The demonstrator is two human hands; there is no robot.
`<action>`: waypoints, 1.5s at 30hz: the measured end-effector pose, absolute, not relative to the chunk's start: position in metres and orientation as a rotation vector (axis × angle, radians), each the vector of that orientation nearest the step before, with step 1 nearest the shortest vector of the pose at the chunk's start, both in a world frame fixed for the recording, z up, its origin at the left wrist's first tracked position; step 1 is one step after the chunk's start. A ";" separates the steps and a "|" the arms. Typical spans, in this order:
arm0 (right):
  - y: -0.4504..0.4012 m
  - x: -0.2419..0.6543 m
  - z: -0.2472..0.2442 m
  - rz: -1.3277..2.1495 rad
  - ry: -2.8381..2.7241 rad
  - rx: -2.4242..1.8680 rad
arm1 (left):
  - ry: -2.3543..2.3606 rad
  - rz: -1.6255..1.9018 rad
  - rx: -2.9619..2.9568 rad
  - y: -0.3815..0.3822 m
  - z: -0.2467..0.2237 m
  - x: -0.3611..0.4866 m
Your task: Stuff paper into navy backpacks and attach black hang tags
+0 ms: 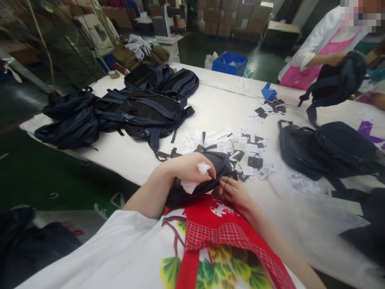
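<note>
A dark backpack point(221, 161) lies at the table's front edge, against the red apron. Above its left part is my left hand point(194, 167), fingers curled round crumpled white paper point(203, 168), with more white paper showing below the palm. On the backpack's right side my right hand point(233, 192) has its fingers bent against the dark fabric near an edge; what the fingertips pinch is too small to make out. Black and white tags point(255, 162) and white paper pieces are scattered just beyond the backpack.
Dark backpacks point(150, 108) are piled on the white table point(222, 108) at the left; more point(327, 148) lie at the right. Across the table a person in pink and white handles another backpack point(339, 82). A blue bin point(230, 63) stands behind the far edge.
</note>
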State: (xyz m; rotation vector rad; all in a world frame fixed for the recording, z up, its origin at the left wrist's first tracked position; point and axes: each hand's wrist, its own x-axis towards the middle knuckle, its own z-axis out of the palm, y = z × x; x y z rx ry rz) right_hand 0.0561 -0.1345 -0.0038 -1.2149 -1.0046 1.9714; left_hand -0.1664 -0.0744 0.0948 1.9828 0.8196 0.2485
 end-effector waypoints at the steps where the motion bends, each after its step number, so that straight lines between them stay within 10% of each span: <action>1: -0.132 0.056 -0.005 2.052 -0.865 -1.128 | 0.923 0.253 2.012 -0.075 0.095 -0.163; 11: -0.112 0.054 -0.003 2.119 -0.758 -0.899 | 1.247 -0.432 2.522 -0.082 0.104 -0.115; 21: -0.094 0.050 0.009 1.145 -1.626 -1.383 | 1.147 0.285 1.847 -0.033 0.074 -0.136; 45: -0.150 0.081 0.024 -0.002 -2.426 -1.162 | 0.369 0.466 0.756 -0.038 0.032 -0.151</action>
